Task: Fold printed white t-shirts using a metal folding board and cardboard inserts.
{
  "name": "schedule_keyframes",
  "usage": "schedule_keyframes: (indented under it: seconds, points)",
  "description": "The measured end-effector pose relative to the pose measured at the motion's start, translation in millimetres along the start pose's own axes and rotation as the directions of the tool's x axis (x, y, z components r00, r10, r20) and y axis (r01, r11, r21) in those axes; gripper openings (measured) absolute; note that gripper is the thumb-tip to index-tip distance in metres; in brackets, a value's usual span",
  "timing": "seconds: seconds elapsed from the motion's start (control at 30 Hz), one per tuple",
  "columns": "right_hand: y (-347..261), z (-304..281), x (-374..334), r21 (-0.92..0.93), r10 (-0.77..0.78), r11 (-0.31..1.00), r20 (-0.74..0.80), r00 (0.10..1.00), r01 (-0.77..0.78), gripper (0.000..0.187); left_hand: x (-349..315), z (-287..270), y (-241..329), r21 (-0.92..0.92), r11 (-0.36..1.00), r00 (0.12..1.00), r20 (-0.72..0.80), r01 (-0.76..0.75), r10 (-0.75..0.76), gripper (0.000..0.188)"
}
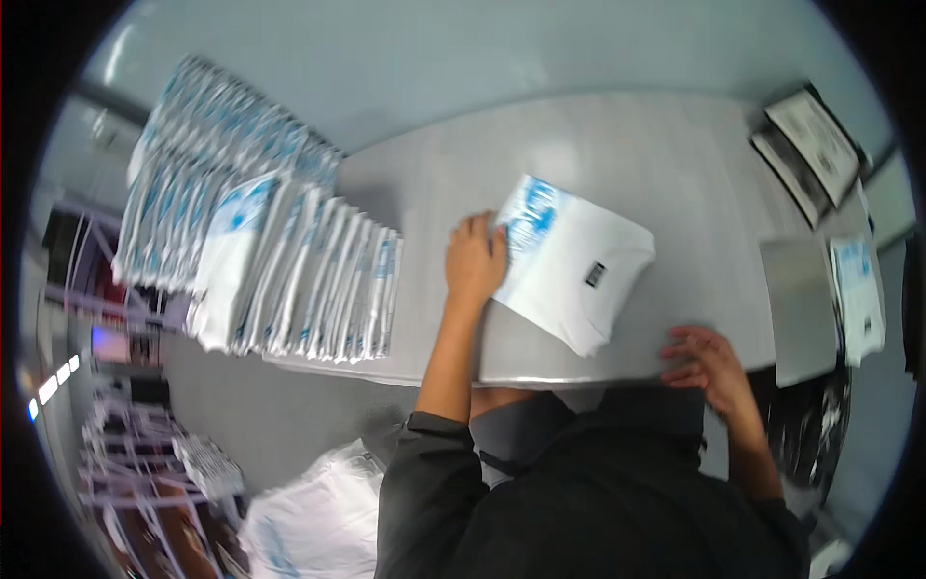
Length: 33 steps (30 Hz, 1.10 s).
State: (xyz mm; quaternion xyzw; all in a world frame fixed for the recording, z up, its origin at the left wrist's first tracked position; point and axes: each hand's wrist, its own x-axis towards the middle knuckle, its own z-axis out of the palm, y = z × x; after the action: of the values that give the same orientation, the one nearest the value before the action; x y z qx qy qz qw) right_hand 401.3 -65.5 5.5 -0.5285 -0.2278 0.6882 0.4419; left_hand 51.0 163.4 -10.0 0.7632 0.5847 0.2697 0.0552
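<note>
A folded white garment (603,246) with a small dark label lies flat on the grey table, angled, with a clear, blue-printed plastic part along its left side. At that left edge my left hand (476,259) rests on the table, fingers stretched forward and thumb touching the plastic. My right hand (712,365) hovers by the table's front edge, to the right of the garment and apart from it. Its fingers are spread and hold nothing.
Rows of similar white and blue packages (318,275) stand packed on the left of the table (424,154). At the right are a dark-edged box (815,154), a grey flat panel (801,309) and another white package (857,299). A large white bag (318,511) sits on the floor.
</note>
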Motion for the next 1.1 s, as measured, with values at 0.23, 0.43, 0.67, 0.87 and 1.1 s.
schedule_keyframes:
  seconds: [0.23,0.43,0.67,0.87,1.1]
  points:
    - [-31.0,61.6,77.1,-0.368,-0.05,0.927,0.07,0.996,0.073,0.051,-71.0,-30.7,-24.1,-0.483,0.842,0.971,0.144,0.238,-0.192,0.033]
    - [-53.3,74.9,140.6,-0.898,-0.212,0.332,0.226,0.951,0.288,0.022,-185.0,-73.8,9.0,-0.514,0.724,0.888,0.279,0.46,-0.366,0.05]
    - [-54.0,158.6,161.0,-0.832,-0.146,0.222,0.486,0.861,0.508,0.014,-238.3,-66.7,11.5,-0.891,0.003,0.684,0.345,0.453,-0.643,0.041]
    - [-100.0,204.3,138.7,-0.695,-0.05,0.489,0.581,0.813,0.527,0.012,-221.0,-130.8,14.5,-0.941,0.012,0.732,0.255,0.339,-0.632,0.049]
    - [-201.1,275.5,107.2,-0.411,-0.204,0.6,0.751,0.628,0.687,0.011,-175.5,-244.3,27.4,-0.994,0.111,0.861,-0.054,0.003,-0.505,0.062]
